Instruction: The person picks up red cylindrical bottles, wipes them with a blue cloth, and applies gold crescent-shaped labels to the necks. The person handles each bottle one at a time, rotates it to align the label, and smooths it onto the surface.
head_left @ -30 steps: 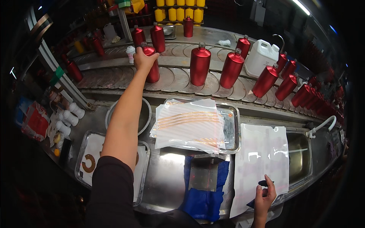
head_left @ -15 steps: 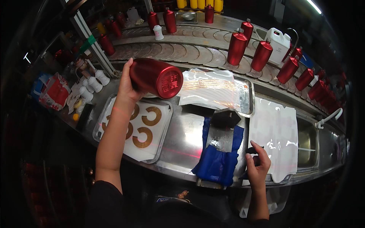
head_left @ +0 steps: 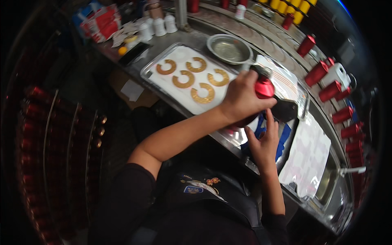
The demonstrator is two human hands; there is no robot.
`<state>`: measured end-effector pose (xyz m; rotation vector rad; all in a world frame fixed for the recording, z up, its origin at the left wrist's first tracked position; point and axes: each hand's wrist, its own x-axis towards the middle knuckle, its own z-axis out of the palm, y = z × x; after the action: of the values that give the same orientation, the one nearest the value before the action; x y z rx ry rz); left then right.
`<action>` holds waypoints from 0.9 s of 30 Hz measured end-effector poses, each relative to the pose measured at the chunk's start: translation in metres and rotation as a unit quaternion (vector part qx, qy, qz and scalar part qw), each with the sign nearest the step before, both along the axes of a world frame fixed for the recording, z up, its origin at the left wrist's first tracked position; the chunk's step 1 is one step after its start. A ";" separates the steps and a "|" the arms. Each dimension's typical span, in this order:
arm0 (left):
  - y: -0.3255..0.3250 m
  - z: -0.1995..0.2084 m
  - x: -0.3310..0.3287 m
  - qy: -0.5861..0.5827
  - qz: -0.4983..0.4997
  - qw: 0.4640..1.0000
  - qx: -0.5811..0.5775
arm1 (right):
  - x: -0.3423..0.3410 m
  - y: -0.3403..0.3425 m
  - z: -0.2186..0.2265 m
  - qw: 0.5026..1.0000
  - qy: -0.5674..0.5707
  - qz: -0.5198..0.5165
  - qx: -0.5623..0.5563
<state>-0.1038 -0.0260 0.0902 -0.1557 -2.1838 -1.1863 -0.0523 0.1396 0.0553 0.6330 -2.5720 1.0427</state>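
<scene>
My left hand [head_left: 240,100] is wrapped around a glossy red bottle [head_left: 264,88] near its shoulder, with the neck pointing up and away. My left hand hides much of the bottle's body. My right hand [head_left: 265,145] is beside the bottle's lower part, thumb and fingers apart; whether the fingertips touch it I cannot tell. Beneath and behind both hands lie a blue cloth [head_left: 283,141] and a dark angled plate [head_left: 286,110]. To the left is a metal tray [head_left: 157,87] lined with white sheet, holding several gold C-shaped pieces [head_left: 203,93].
Behind the tray sits a round metal bowl [head_left: 230,48]. A white sheet [head_left: 307,157] lies at right beside a sink [head_left: 328,183] with a white tap [head_left: 352,170]. Several red bottles [head_left: 330,90] line the conveyor. White cups [head_left: 159,26] stand back left; racked red bottles [head_left: 36,134] fill the lower left.
My left hand has brought the bottle rightward over the blue cloth and turned it from base-on to neck up. My right hand has come up to it. The view has swung.
</scene>
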 end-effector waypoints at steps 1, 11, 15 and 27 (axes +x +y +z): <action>0.010 -0.002 0.003 -0.016 0.014 1.000 0.010 | -0.003 -0.003 -0.004 1.000 -0.025 -0.009 -0.001; 0.040 -0.022 0.068 -0.019 -0.008 0.998 -0.057 | -0.032 0.006 -0.012 0.984 -0.119 0.031 -0.125; 0.013 -0.020 0.068 -0.094 -0.085 0.992 -0.003 | -0.047 0.014 -0.013 0.975 -0.143 0.080 -0.148; -0.008 -0.030 0.027 -0.054 -0.205 0.975 0.064 | -0.008 0.107 0.021 0.985 -0.149 -0.044 -0.077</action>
<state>-0.0768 -0.0341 0.0603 -0.5184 -2.2251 -1.5907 -0.0600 0.2469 0.0758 0.3414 -2.7013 1.3819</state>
